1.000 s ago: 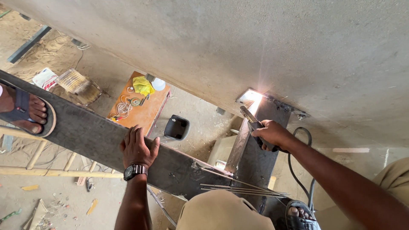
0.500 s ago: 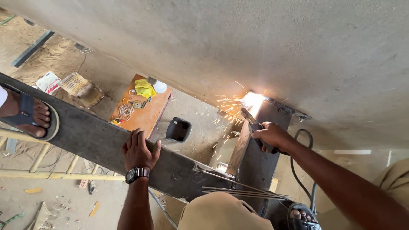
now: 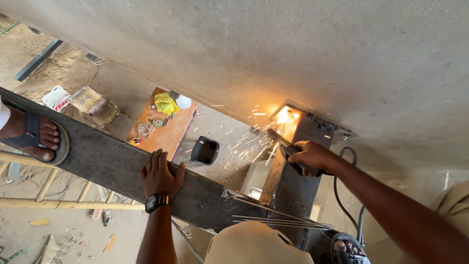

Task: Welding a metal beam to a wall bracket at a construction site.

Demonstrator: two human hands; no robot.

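My right hand [image 3: 312, 157] grips a welding electrode holder [image 3: 286, 148] whose tip burns bright at the top of a dark steel post [image 3: 298, 186], under a bolted plate [image 3: 328, 126] on the concrete ceiling. Sparks spray down to the left. My left hand [image 3: 160, 175], with a black wristwatch, lies flat with spread fingers on a long dark steel beam [image 3: 112, 166] that runs from the left to the post. Several thin welding rods [image 3: 278, 220] lie across my knee [image 3: 254, 244].
Another person's sandalled foot [image 3: 34, 139] rests on the beam's left end. Far below stand an orange table [image 3: 163, 128] with tools and a yellow cloth, a black bucket [image 3: 205, 150] and bamboo poles [image 3: 58, 203]. A black cable [image 3: 342, 205] hangs beside the post.
The arc now throws more sparks down and left than a second ago. Both hands stay in their places on the beam and the holder.
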